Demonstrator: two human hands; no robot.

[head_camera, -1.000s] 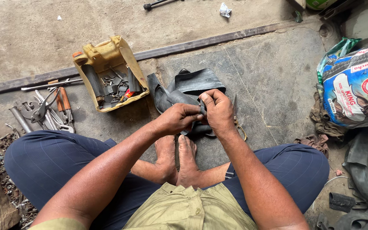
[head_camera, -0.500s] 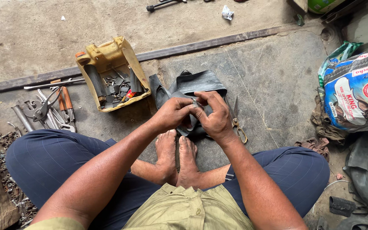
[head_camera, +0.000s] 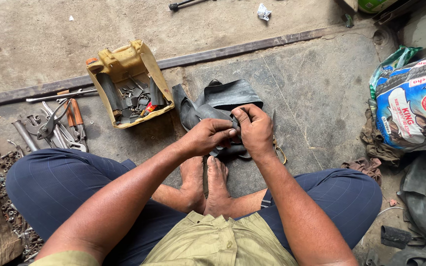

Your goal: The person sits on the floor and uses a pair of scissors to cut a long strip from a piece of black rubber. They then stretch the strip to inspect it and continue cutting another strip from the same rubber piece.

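I sit on the floor with a folded black rubber inner tube (head_camera: 221, 99) lying in front of my bare feet. My left hand (head_camera: 204, 137) and my right hand (head_camera: 254, 130) meet over its near edge, and both pinch a fold of the rubber between fingers and thumbs. The spot they grip is hidden under my fingers. A pair of scissors (head_camera: 277, 149) with yellowish handles lies on the floor just right of my right hand, partly covered by it.
A cut-open yellow plastic can (head_camera: 127, 83) holding small metal parts stands at the upper left. Pliers and wrenches (head_camera: 60, 128) lie left of it, above scattered nuts (head_camera: 7, 207). A printed sack (head_camera: 415, 101) and rubber scraps (head_camera: 420, 197) are at right. A metal rail (head_camera: 232, 49) crosses the floor.
Half a second ago my hands held a small metal piece up above the tube. They have since dropped slightly and closed on the rubber fold, as they were a second ago.
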